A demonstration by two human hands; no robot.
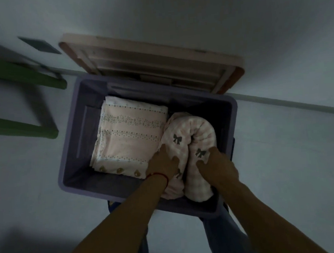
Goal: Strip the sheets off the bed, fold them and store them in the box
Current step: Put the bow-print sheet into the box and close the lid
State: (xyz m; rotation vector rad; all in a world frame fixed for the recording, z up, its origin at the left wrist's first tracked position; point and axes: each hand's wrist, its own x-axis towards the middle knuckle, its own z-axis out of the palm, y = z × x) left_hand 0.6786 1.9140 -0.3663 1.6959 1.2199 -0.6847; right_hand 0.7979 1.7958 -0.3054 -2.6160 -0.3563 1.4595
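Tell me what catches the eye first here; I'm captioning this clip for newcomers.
Two hands, left hand and right hand, push a rolled pink checked sheet with dark bows into the right half of a purple box. A flat-folded peach patterned sheet fills the left half, and the box's lid leans against the wall behind.

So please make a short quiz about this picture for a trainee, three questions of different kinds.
1. True or false: the lid is closed on the box.
2. Which sheet do both hands touch? A) the flat folded sheet B) the bow-print sheet
3. Fill in: the red string is on the ___ wrist.

Key
1. False. The lid leans open behind the box.
2. B. The left hand and the right hand press it into the box's right side.
3. Left.
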